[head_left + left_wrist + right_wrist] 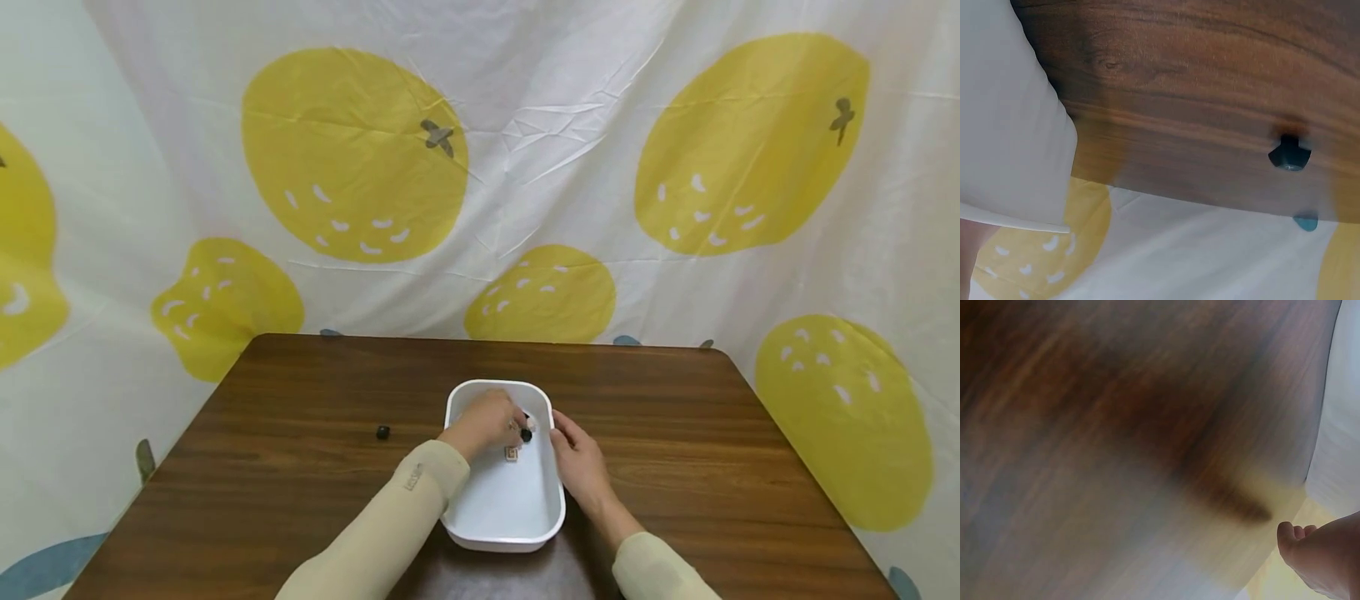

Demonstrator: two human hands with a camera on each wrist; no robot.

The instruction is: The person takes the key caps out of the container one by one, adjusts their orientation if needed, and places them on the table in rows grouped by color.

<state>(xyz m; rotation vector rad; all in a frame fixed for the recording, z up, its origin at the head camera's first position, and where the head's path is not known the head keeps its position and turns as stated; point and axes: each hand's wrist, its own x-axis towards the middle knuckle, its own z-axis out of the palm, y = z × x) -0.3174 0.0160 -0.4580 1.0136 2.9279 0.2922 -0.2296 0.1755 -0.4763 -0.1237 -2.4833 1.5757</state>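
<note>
A white rectangular tub (504, 508) stands on the table. My left hand (491, 419) reaches down into its far part, back of the hand up. Its bent fingers are right at a small black piece (527, 435); I cannot tell whether they pinch it. Just nearer me on the tub floor lies a small square tile with a brown outline (512, 454). Outside the tub, my right hand (583, 462) rests its fingertips and thumb against the right rim. In the left wrist view the tub wall (1010, 125) hides the left fingers.
A small black block (383, 432) lies on the brown wooden table (315, 467), left of the tub. Behind the table's far edge hangs a white curtain (540, 125) printed with yellow lemons.
</note>
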